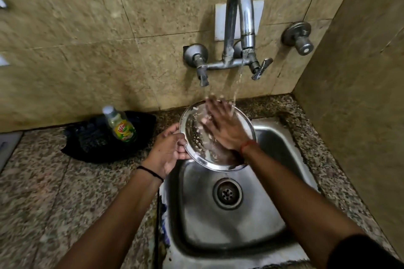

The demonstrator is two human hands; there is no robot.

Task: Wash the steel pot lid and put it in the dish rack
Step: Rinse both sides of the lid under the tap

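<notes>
The round steel pot lid is tilted over the back left of the steel sink, flecked with soap suds. My left hand grips its left rim. My right hand lies flat with fingers spread on the lid's inner face, blurred from motion. Water runs from the curved tap onto the lid's upper edge by my fingertips.
A dish-soap bottle stands on a black cloth on the speckled granite counter left of the sink. The drain sits mid-basin. A tiled wall closes the right side, with a separate valve on the back wall. No dish rack is in view.
</notes>
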